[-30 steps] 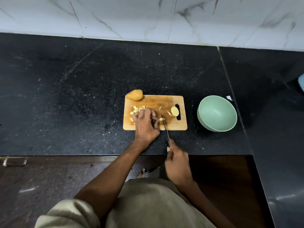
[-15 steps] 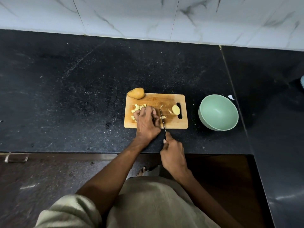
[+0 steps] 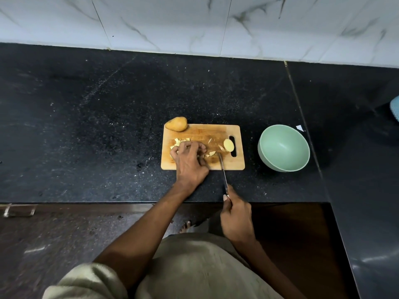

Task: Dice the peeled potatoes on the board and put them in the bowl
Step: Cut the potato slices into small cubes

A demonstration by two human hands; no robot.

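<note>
Head view: whole potato (image 3: 177,124) overhanging board (image 3: 200,131) corner.

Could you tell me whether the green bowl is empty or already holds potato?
Empty: the green bowl shows only its bare inside; the diced potato lies on the board.

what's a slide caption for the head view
Left hand steadies potato pieces on the board; right hand holds the knife.

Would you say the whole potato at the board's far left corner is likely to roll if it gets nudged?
Probably. The potato is rounded and oval, and sits partly over the board edge, so a nudge might tip it onto the counter. It looks solid, so likely stiff and fairly heavy.
</note>
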